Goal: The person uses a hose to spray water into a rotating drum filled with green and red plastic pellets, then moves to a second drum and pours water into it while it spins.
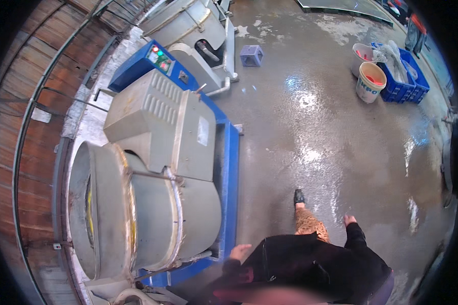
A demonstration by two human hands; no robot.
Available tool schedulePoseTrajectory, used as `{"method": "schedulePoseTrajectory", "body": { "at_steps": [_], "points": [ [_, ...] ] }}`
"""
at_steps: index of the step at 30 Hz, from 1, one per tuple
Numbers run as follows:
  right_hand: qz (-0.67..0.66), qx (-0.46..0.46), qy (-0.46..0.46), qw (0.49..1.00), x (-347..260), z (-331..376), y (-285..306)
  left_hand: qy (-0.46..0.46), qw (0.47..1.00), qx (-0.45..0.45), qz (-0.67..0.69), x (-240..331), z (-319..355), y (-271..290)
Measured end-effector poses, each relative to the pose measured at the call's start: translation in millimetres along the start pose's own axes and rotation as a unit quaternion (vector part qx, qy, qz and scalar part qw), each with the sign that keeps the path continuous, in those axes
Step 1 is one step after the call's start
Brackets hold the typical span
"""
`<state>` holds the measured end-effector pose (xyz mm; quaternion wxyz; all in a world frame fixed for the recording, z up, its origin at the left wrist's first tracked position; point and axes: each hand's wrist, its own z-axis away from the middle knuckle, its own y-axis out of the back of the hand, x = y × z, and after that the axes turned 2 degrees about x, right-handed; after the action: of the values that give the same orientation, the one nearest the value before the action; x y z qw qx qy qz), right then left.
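Left hand [239, 252]: we hang it near left, fingers [245, 247] extended toward the right.
Right hand [349, 219]: we have it farther out, its finger pose unclear.
Arms [356, 236]: we spread both, black-sleeved.

Wet grey floor [269, 152], glossy with reflections. On it: grey drum machine [155, 218] on blue frame [231, 178] at left; small lavender stool [250, 57] beyond; two pale buckets [367, 93] just beside blue crates [396, 93], right.
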<state>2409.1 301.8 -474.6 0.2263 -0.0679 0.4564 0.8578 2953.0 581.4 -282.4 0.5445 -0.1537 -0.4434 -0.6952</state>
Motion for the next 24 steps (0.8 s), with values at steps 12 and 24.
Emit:
{"method": "schedulePoseTrajectory", "body": {
  "at_steps": [12,24],
  "points": [
    [-0.084,0.360,0.423,0.827,-460.2,-150.5,301.7,0.184,0.976,0.023,-0.119,149.3,-240.3,79.4],
    [-0.436,0.315,-0.235,0.810,-358.6,-445.1,302.8,0.246,0.910,-0.023,-0.334,255.3,-591.9,151.8]
  ]
}}
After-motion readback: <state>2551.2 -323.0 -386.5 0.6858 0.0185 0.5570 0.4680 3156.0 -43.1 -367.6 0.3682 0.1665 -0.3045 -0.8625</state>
